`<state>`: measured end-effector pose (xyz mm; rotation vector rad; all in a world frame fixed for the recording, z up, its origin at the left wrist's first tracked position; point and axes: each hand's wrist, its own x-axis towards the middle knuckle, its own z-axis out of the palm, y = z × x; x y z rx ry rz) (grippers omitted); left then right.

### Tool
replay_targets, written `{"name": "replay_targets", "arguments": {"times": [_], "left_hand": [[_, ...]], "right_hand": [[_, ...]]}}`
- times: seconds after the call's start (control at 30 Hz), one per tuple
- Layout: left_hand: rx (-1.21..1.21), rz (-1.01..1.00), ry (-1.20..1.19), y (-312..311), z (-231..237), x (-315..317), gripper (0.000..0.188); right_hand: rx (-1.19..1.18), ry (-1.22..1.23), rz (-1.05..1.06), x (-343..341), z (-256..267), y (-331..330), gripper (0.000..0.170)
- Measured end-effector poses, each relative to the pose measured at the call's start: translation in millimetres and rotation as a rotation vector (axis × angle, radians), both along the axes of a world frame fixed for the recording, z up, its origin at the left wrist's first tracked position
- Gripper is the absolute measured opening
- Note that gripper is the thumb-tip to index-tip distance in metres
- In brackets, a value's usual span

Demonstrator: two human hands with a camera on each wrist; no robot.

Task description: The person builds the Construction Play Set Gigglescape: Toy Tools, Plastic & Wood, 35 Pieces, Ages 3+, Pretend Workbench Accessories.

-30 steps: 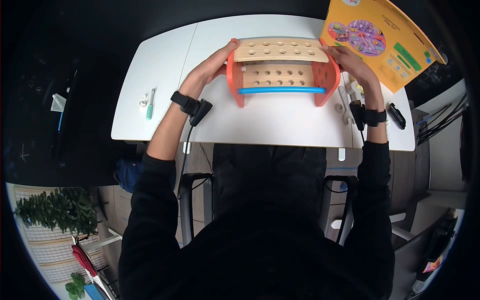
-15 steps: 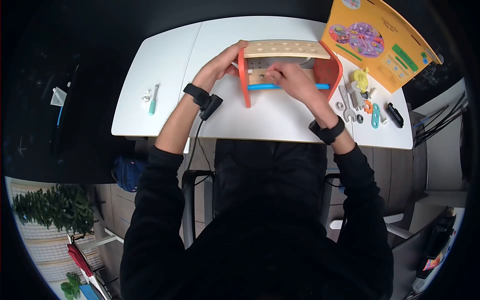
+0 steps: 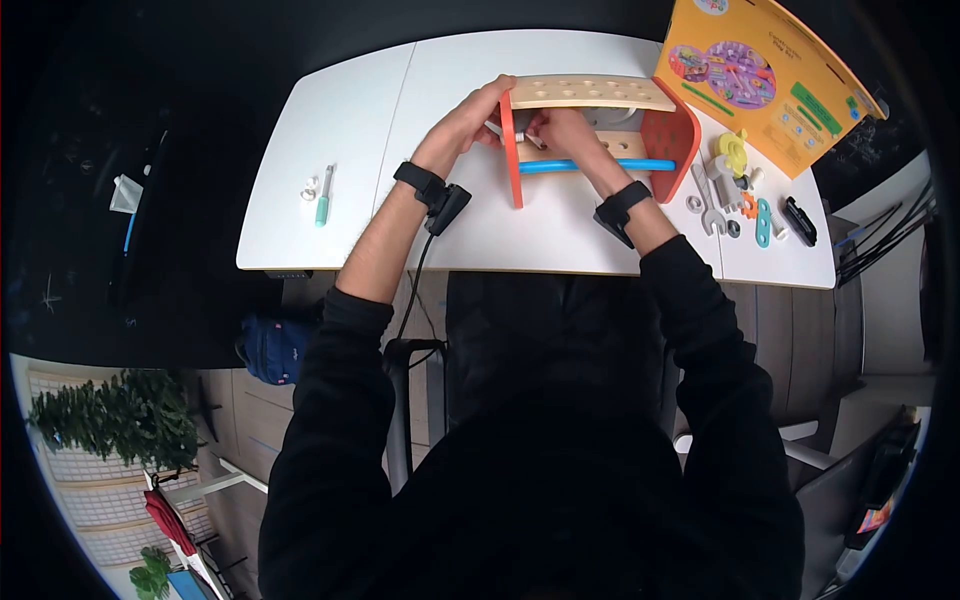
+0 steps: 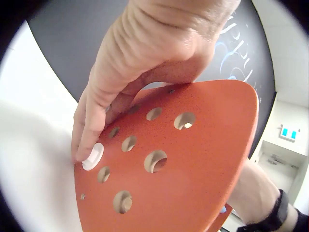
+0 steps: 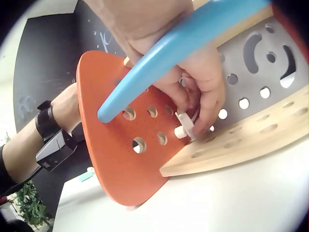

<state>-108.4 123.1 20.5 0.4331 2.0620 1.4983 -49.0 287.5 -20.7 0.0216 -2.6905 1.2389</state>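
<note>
An orange-red side panel [image 4: 203,145] with round holes belongs to a toy toolbox with wooden slats [image 3: 580,92] and a blue rod [image 5: 164,53]. My left hand [image 3: 470,122] spans the panel's outer face, its fingertips pressing a white bolt head [image 4: 93,157] set against a hole. Inside the box, my right hand [image 5: 200,89] pinches a small white square nut [image 5: 185,124] between thumb and fingers. Beside the nut, the white bolt's end [image 5: 179,132] pokes through the panel.
A toy wrench [image 3: 712,215], yellow piece [image 3: 732,150], teal strip [image 3: 763,222] and other small parts lie right of the box. A yellow carton [image 3: 770,85] stands behind. On the left lie a teal-handled screwdriver [image 3: 323,205] and small white pieces [image 3: 309,188].
My right hand has left the box's right side and reached inside to the left panel. My left hand has shifted from the panel edge to the bolt head. The box sits slightly further right in view.
</note>
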Motion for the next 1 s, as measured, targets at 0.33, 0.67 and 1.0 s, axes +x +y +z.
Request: {"name": "replay_targets", "arguments": {"times": [0.33, 0.67, 1.0], "left_hand": [[0.02, -0.017, -0.012, 1, -5, -3, 0.065], [0.029, -0.013, 0.038, 3, -2, 1, 0.064], [0.036, 0.003, 0.121, 2, -9, 3, 0.075]], "right_hand": [[-0.06, -0.155, -0.046, -11, 1, -6, 0.025], [0.334, -0.243, -0.085, 21, 23, 0, 0.031], [0.459, -0.122, -0.068, -5, -19, 12, 0.025]]}}
